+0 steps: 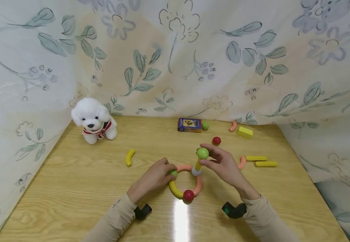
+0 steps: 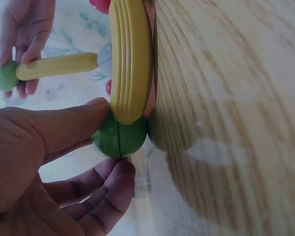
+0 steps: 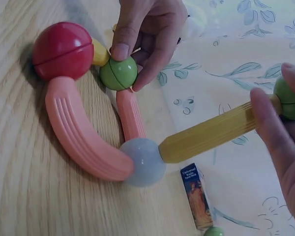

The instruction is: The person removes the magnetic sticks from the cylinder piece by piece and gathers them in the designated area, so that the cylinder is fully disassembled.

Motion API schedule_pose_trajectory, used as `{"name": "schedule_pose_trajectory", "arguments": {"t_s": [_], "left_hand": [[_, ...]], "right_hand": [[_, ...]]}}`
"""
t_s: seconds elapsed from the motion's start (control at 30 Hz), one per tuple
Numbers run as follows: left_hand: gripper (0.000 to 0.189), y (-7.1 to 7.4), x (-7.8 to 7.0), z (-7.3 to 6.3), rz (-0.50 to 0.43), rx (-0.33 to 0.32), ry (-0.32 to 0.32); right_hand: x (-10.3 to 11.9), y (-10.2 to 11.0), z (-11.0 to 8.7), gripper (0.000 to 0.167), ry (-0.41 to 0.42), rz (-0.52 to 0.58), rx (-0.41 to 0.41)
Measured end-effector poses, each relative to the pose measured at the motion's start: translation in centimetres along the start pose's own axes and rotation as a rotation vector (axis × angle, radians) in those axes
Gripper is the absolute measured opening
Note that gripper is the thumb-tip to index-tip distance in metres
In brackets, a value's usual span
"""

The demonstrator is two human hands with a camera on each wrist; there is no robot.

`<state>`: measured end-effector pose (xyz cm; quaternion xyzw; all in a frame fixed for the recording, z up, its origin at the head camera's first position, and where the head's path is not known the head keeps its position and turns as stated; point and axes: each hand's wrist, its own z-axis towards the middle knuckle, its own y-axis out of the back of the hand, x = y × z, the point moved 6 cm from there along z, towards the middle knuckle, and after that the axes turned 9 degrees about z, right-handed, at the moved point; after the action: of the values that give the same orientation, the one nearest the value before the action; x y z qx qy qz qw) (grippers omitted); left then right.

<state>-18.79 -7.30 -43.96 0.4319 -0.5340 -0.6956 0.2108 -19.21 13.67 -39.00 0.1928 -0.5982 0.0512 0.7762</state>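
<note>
"Where is the ball-and-rod ring [image 1: 199, 185] lying?"

"It's lying on the wooden table [image 1: 72, 188], a straight yellow rod [image 1: 198, 164] rising from its white ball [image 3: 143, 162]."

"And your hands?"

"My right hand [image 1: 224, 167], raised, is pinching the upper green ball [image 1: 203, 153] atop that rod; my left hand [image 1: 154, 177], held low, is gripping the ring's green ball [image 2: 120, 137] between thumb and fingers."

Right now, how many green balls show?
3: one green ball held by the left hand, another by the right hand atop a yellow stick, a third beside the box.
</note>
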Motion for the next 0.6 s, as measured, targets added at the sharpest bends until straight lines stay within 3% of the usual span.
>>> {"name": "schedule_pose_trajectory", "arguments": {"t_s": [0.6], "left_hand": [[0.023, 0.01, 0.04, -0.02, -0.007, -0.01, -0.011]], "right_hand": [[-0.24, -0.73, 0.3, 0.041, 0.013, -0.006, -0.023]]}}
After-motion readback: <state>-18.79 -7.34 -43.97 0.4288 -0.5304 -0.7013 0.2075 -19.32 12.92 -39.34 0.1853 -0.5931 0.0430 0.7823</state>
